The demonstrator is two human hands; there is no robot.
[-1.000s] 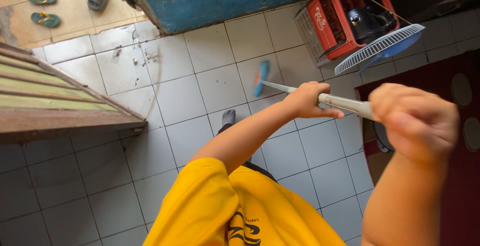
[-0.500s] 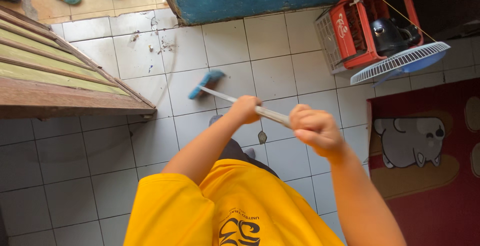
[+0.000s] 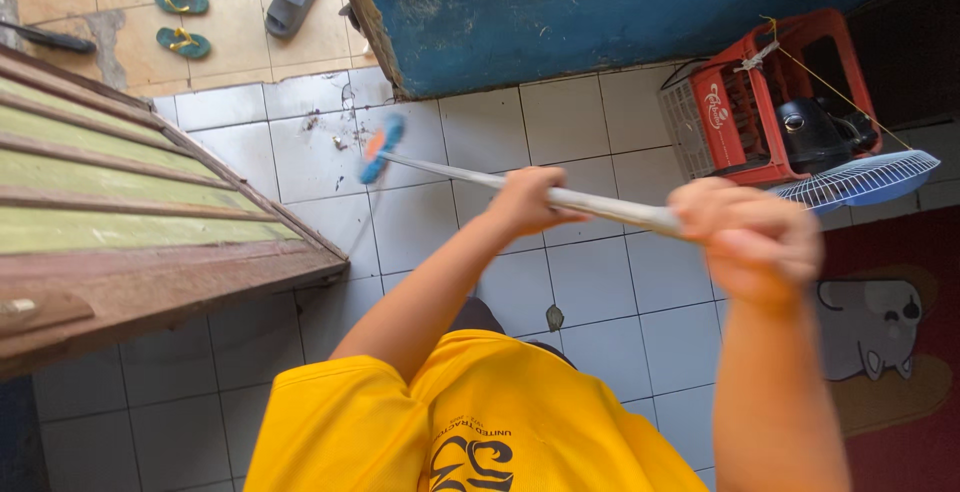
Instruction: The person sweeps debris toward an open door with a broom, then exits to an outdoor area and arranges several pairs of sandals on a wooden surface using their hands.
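From my feed, the right hand (image 3: 752, 237) is wrapped around the near end of the long pale metal broom handle (image 3: 600, 207), and the left hand (image 3: 525, 202) is clamped further along it. The blue-and-orange brush head (image 3: 382, 147) sits on the white tiled floor (image 3: 590, 127) by the blue door (image 3: 620, 7). My worry: a wide backswing could clip the blue fan grille (image 3: 855, 180) on the red plastic crate (image 3: 750, 102).

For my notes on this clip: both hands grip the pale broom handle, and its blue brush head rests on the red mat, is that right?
Not quite. In the head view the left hand and right hand do grip the broom handle, but the brush head is over the white floor tiles, not the red mat.
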